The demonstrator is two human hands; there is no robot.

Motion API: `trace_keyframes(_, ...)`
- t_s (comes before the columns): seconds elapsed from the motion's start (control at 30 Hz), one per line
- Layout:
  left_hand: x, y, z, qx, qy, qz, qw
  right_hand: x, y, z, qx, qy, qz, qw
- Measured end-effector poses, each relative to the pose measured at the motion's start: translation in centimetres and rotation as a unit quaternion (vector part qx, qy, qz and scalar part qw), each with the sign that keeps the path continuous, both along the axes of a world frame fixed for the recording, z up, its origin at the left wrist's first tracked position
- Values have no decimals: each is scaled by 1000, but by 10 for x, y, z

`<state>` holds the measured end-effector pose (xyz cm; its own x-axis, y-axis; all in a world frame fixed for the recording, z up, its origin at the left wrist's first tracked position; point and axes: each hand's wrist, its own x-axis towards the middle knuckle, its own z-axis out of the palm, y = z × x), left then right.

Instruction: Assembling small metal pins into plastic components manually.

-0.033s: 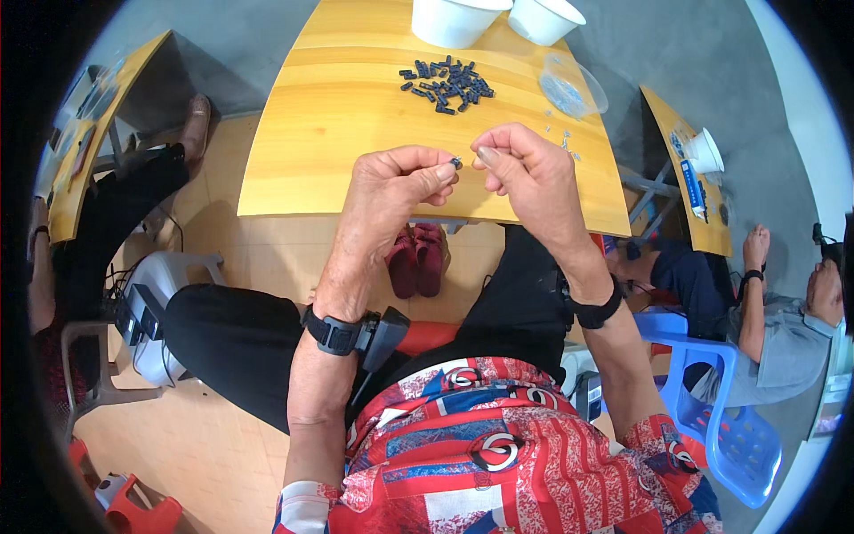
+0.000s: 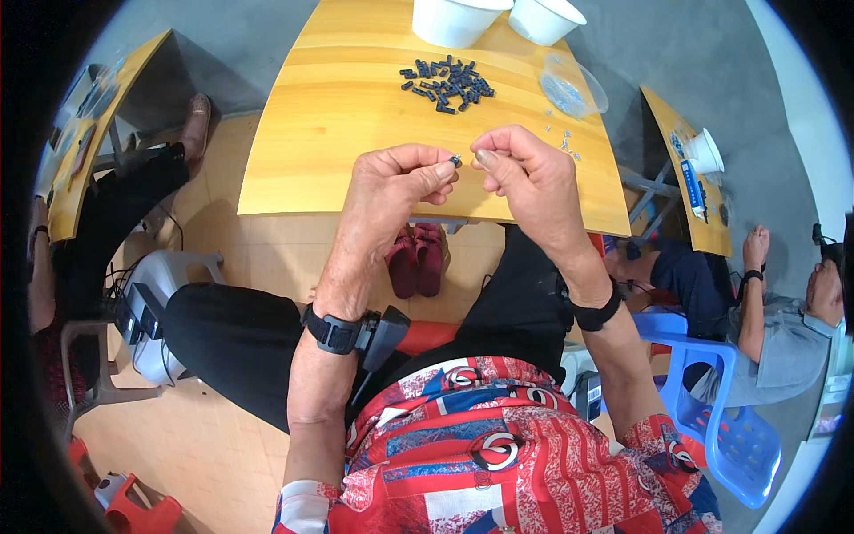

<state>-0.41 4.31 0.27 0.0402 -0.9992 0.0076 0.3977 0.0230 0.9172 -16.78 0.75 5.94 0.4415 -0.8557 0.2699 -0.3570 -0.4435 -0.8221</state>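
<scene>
Over the near part of the wooden table [image 2: 311, 169], my left hand [image 2: 400, 182] pinches a small black cylindrical piece [image 2: 456, 161] between thumb and forefinger. A tiny bright tip shows at its end. Just to the right, my right hand [image 2: 527, 173] has thumb and forefinger pressed together, close to the piece but apart from it. Whatever those fingertips hold is too small to make out. Beyond my hands lies a loose pile of similar black pieces [image 2: 454, 84]. Several tiny silvery bits [image 2: 569, 147] are scattered right of the pile, near a clear plastic container [image 2: 569, 93] holding more small bits.
Two white tubs [image 2: 458, 22] stand at the table's far edge. People sit at side tables to the left and right. A blue plastic stool [image 2: 712, 383] is at my right, a light grey stool [image 2: 169, 294] at my left. Dark red shoes [image 2: 415, 262] lie under the table.
</scene>
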Motion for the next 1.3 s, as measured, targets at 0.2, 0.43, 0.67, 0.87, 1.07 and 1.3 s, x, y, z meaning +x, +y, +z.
trace_keyframes(0.2, -2, 2, 5, 25, 35, -17, 999, 6, 4, -4, -224, 50, 8, 973)
trace_keyframes(0.43, -6, 2, 10, 24, 51, -4, 998, 8, 6, -3, -290, 79, 9, 954)
trace_keyframes(0.67, -10, 7, 13, -3, 46, 12, 999, 10, 11, -6, -375, 73, 10, 924)
trace_keyframes(0.87, -18, 7, 5, 34, 50, 4, 998, 2, 11, -20, -405, 105, 6, 908)
trace_keyframes(1.07, -20, 0, -3, 56, 66, -16, 996, -9, 1, -23, -363, 74, 36, 928)
trace_keyframes(1.3, -11, -5, -14, 71, 33, 14, 997, -6, -10, -24, -334, 62, 74, 938)
